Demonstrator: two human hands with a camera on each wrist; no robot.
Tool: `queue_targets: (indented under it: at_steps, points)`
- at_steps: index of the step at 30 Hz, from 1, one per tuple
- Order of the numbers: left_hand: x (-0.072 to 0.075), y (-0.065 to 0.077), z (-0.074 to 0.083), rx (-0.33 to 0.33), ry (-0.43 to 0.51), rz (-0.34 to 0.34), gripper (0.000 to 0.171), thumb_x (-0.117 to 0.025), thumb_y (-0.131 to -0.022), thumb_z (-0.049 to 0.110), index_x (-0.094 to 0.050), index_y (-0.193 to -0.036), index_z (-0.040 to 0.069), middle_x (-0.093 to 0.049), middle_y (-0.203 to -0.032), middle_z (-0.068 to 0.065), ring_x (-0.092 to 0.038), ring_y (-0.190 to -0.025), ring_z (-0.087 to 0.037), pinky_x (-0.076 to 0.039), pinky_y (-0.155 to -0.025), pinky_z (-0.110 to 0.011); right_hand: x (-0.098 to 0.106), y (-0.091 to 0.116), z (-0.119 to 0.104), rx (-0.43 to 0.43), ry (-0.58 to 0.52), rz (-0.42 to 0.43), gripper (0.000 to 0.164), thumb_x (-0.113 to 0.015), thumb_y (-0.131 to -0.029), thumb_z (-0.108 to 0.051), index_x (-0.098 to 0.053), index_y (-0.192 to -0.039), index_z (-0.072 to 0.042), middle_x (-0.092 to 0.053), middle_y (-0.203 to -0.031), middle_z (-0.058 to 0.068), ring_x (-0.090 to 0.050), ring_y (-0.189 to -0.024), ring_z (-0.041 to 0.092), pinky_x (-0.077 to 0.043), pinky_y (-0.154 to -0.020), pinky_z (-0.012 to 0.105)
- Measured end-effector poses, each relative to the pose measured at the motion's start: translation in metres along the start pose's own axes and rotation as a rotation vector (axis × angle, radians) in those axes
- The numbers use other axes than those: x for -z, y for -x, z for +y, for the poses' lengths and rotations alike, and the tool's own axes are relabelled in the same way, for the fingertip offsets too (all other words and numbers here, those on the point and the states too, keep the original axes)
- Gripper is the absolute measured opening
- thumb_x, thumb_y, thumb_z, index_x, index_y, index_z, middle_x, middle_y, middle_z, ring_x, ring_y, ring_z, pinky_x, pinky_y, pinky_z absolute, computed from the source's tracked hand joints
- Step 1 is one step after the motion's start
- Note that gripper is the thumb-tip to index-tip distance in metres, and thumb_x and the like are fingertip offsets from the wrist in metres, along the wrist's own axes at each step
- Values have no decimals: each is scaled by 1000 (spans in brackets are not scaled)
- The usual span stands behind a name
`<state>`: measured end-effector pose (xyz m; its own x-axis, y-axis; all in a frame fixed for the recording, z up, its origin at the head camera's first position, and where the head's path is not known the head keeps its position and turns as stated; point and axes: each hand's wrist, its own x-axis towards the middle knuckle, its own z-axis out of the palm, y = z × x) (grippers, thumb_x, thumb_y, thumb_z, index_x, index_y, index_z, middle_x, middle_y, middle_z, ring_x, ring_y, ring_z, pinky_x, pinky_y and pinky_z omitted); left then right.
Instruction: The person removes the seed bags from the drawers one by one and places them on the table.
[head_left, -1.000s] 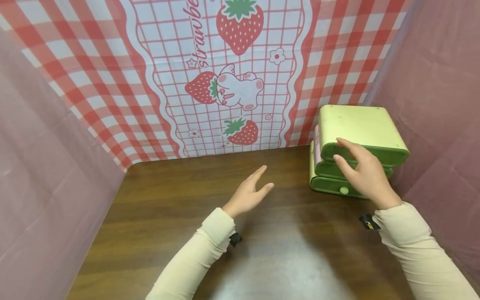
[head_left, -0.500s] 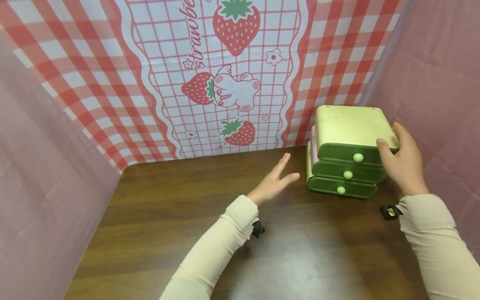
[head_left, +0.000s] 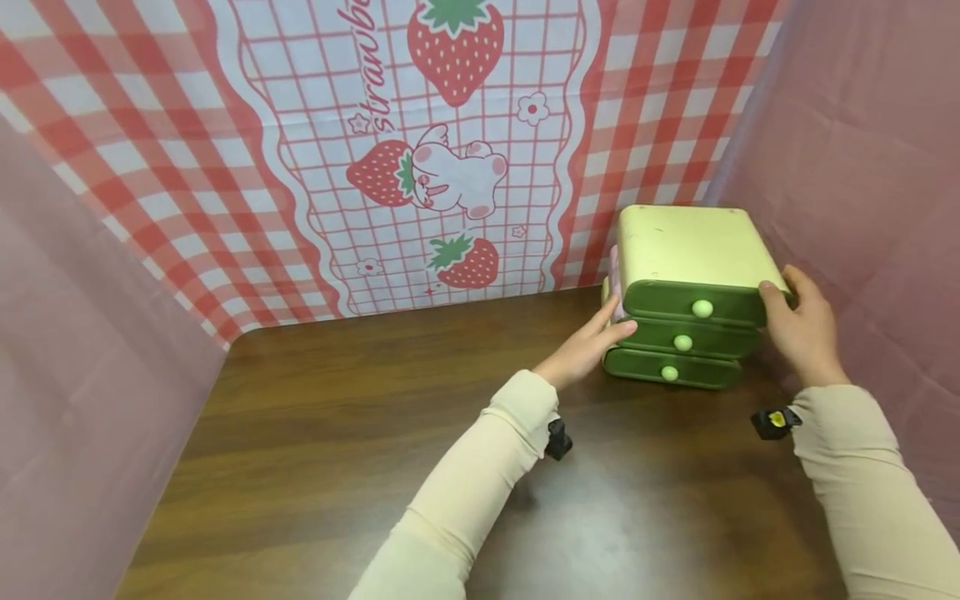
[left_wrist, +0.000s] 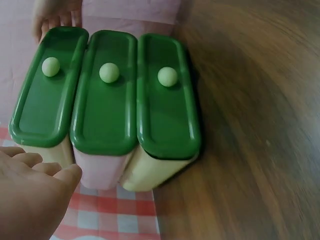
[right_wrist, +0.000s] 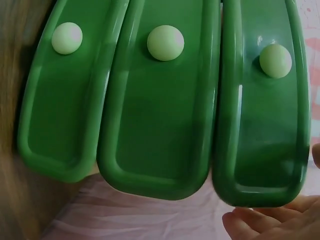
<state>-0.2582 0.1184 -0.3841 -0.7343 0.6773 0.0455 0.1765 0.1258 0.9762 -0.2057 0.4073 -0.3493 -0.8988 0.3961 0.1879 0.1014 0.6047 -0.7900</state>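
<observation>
Reaching to both sides of the drawer stack (head_left: pixel 697 246), you have your two hands around it at the right, far part of the brown table (head_left: pixel 360 433). Your right hand (head_left: pixel 810 333) is at the right side of the top drawer, with the thumb at the right end of its green front (head_left: pixel 660 302) and the other fingers lying along the side. These fingers are not clenched; they are rather extended, and in the right wrist view they touch the rounded end of this drawer. Your left hand (head_left: pixel 581 347) is also unclenched, with thumb and fingers spread apart, at the left side of the stack, near the top and middle drawers. Whether its fingertips truly touch the stack, I cannot tell. Neither hand is grasping a knob.

The stack stands upright, three drawers one above another, the top and bottom bodies pale yellow and the middle one pink. Each front carries one round, pale green knob: the top knob (head_left: pixel 702 309), the middle knob (head_left: pixel 682 342) and the bottom knob (head_left: pixel 670 373). Behind it hangs the checkered strawberry cloth (head_left: pixel 663 125), and to the right the pink curtain (head_left: pixel 870 183).
</observation>
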Motion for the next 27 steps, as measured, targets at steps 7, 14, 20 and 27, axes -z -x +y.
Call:
queue_targets:
  at_steps: [7,14,20,27]
  points:
    - [-2,-11,11,40,10,20,71,-45,-99,50,-8,-158,35,-8,-165,11,-14,-151,-10,-20,-123,-38,-3,-6,5,-80,-86,6,70,-31,-102,-50,-18,-157,-9,-17,-161,15,-15,-150,29,-12,-125,44]
    - [-1,-15,14,55,48,33,71,-46,-100,45,-8,-159,30,-5,-165,12,-16,-151,-13,-24,-122,-34,-5,-8,12,-208,-293,-52,72,-37,-99,-60,-26,-155,-16,-28,-159,-11,-25,-141,-3,-13,-124,27]
    - [-1,-14,12,62,54,31,70,-46,-100,45,-9,-158,32,-7,-165,12,-18,-151,-13,-27,-121,-34,-7,-6,16,-194,-557,-27,70,-53,-97,-51,-37,-151,-10,-61,-113,-19,-54,-98,-8,-41,-84,4]
    - [-1,-12,10,62,35,55,69,-46,-100,45,-12,-158,32,-12,-165,9,-21,-150,-15,-27,-121,-35,-9,-2,17,-216,-570,-17,72,-55,-95,-54,-36,-152,-13,-55,-132,-16,-51,-112,-6,-40,-84,1]
